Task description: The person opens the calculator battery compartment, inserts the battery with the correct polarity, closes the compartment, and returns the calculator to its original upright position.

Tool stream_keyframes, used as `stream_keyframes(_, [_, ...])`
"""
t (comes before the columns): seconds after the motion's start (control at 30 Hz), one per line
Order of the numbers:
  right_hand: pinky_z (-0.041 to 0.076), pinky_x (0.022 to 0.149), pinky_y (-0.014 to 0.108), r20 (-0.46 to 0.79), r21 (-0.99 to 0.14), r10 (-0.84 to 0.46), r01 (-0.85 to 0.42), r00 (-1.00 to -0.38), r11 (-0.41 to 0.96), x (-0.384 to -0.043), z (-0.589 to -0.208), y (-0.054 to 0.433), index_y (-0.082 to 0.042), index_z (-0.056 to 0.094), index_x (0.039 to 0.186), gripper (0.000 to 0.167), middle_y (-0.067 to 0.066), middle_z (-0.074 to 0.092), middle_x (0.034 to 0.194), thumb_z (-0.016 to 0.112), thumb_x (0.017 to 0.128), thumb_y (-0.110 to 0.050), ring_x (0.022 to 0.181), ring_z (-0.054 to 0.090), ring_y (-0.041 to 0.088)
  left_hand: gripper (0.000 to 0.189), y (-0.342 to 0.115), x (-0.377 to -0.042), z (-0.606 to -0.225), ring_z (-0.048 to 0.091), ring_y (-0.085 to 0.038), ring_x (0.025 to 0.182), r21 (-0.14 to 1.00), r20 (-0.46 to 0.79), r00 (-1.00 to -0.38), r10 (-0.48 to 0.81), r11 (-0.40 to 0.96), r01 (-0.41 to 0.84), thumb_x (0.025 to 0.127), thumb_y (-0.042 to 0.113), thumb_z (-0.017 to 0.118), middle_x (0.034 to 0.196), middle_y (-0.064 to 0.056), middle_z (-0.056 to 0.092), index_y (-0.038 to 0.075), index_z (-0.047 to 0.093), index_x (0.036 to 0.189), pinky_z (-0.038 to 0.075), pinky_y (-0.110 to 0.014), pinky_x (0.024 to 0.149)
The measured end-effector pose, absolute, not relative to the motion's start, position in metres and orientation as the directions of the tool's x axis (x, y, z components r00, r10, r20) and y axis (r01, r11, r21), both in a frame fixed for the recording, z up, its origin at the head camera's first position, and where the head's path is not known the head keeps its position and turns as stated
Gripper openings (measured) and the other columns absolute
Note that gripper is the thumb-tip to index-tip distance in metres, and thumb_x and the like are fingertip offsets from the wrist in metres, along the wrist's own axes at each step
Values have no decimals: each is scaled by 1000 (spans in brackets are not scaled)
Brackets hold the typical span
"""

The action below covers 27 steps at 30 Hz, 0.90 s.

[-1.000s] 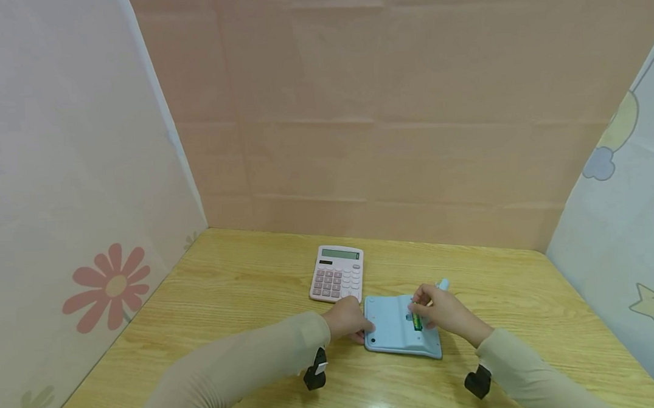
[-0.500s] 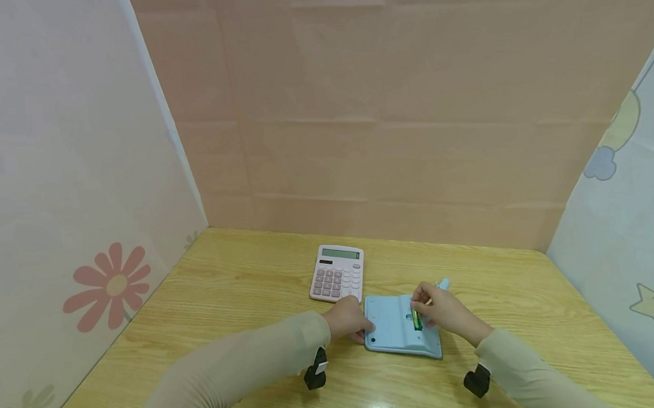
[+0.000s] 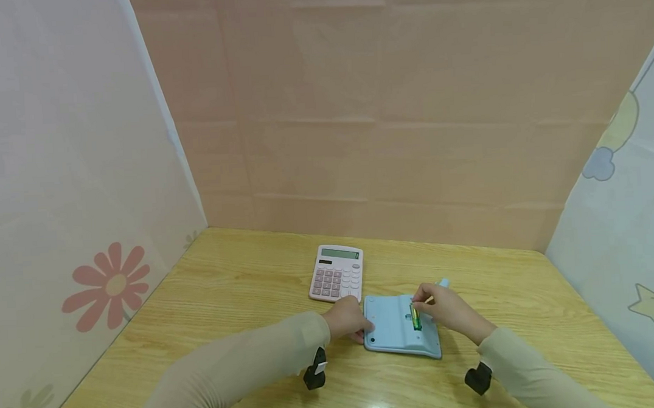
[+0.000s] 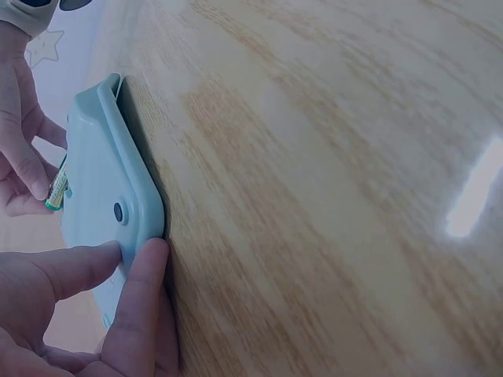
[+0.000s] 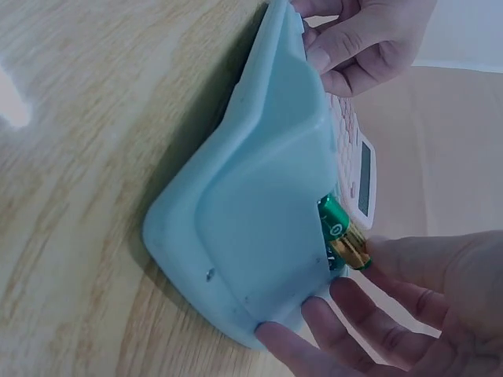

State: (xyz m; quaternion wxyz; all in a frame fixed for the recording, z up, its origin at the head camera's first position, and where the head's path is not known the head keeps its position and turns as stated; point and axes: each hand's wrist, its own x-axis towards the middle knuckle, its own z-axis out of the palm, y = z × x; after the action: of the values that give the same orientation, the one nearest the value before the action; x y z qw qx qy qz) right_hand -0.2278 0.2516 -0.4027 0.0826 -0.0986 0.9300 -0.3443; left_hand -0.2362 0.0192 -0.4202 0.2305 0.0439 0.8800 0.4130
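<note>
A light blue calculator [image 3: 386, 323] lies face down on the table, its battery slot open on the thicker right part. My left hand [image 3: 347, 317] grips its left edge, thumb [image 4: 94, 263] on the back and fingers at the rim. A green and gold battery [image 5: 343, 233] stands tilted at the slot, one end in it and the other sticking out. The fingers of my right hand [image 3: 446, 308] pinch the raised end; in the right wrist view the thumb [image 5: 409, 259] presses on it while other fingertips rest along the calculator's side.
A pink calculator [image 3: 338, 273] lies face up just behind my left hand. A small light blue piece [image 3: 444, 282] shows behind my right hand. The wooden table [image 3: 242, 274] is bounded by a beige back wall [image 3: 379, 135] and patterned side panels.
My right hand has shifted very slightly at the battery, and more of its gold end shows. The left hand and both calculators have stayed in place.
</note>
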Motion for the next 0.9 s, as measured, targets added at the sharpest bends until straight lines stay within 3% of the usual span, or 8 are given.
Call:
stream_keyframes(0.4, [54,59,32,-81,-634,-227,-125,-971,763,-227,-403,248,-10,53,88,11,5,61,94,61,94,-7,85,63,20,23,18,-236,-419,67,-14,52,754,-368,-889,273,647,-113,83,8,76,63,-10,65,0,58,69,56,-20,50])
stream_keyframes(0.67, [51,56,29,-92,-588,-228,-132,-969,798,-229,-403,245,-9,52,84,14,3,61,85,61,93,-5,71,54,17,23,18,-237,-420,69,-16,54,756,-374,-885,276,644,-118,83,8,75,64,-10,66,0,59,70,56,-21,51])
stream_keyframes(0.9, [50,54,29,-78,-579,-247,-158,-966,800,-227,-398,243,-9,53,83,14,2,60,83,62,93,-5,69,52,15,22,19,-237,-419,68,-15,54,754,-386,-881,274,643,-131,83,7,75,64,-10,65,0,59,71,56,-21,52])
